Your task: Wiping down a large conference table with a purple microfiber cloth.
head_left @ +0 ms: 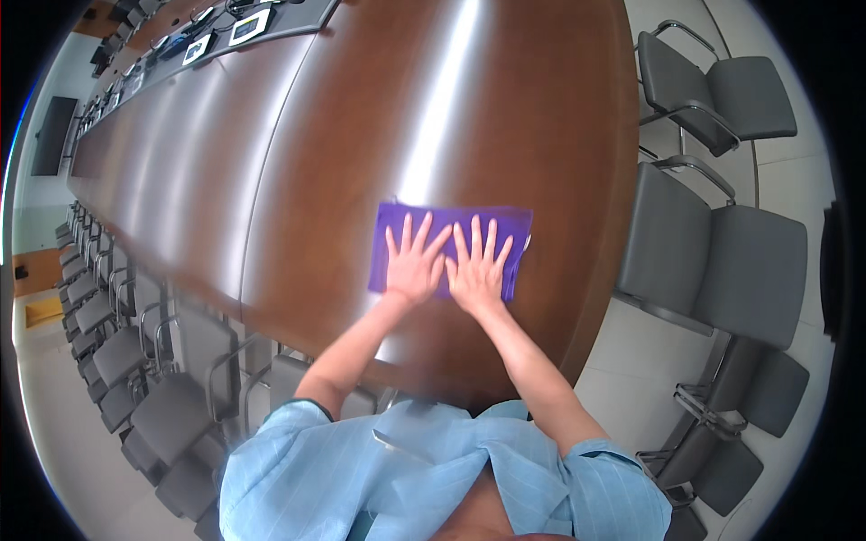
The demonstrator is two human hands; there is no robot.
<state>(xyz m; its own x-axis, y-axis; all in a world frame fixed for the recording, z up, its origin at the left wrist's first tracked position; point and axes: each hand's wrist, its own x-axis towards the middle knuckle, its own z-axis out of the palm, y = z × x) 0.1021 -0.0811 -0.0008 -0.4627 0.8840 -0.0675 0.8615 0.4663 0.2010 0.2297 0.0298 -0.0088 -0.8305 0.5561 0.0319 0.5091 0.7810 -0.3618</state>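
A purple folded cloth (456,216) lies flat on the brown wooden table (532,117), close to the table's near edge. My left hand (415,266) rests palm down on its left half with the fingers spread. On the right half, my right hand (478,270) also presses flat, fingers apart. The two hands nearly meet at the thumbs. A small white tag (527,242) shows at the cloth's right edge. Part of the cloth is hidden under both palms.
Grey chairs (713,261) with metal armrests stand along the table's right side. More grey chairs (180,406) line the left. At the far left of the table, a raised dark strip holds several devices with screens (251,27).
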